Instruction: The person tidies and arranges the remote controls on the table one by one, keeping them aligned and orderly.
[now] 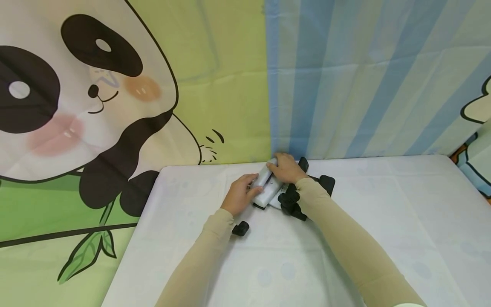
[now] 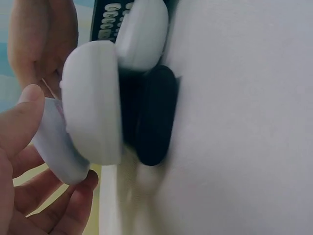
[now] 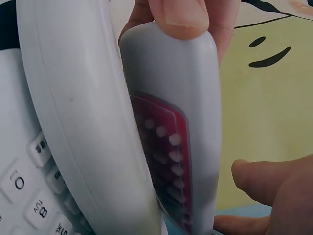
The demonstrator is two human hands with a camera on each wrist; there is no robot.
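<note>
A white oblong object (image 3: pixel 203 98) with a red-pink window and rows of white knobs is between both hands. My left hand (image 1: pixel 239 196) holds its near end, thumb on one face and fingers behind. At the far end, my right hand (image 1: pixel 289 168) grips the object; in the right wrist view some of those fingers (image 3: pixel 266 183) stand apart from it. Right beside it is a white telephone handset (image 3: pixel 83 107), lying over the white phone's number keys (image 3: pixel 36 210). A dark rounded part (image 2: pixel 156 117) shows under the handset's end. My right arm partly covers the phone.
All this lies near the back edge of a table with a white cloth (image 1: pixel 364 204). Behind rises a curtain (image 1: pixel 230 76) with a panda print and blue stripes. Black camera gear (image 1: pixel 241 229) sits at my left wrist; more black parts (image 1: pixel 327 184) stand near my right wrist.
</note>
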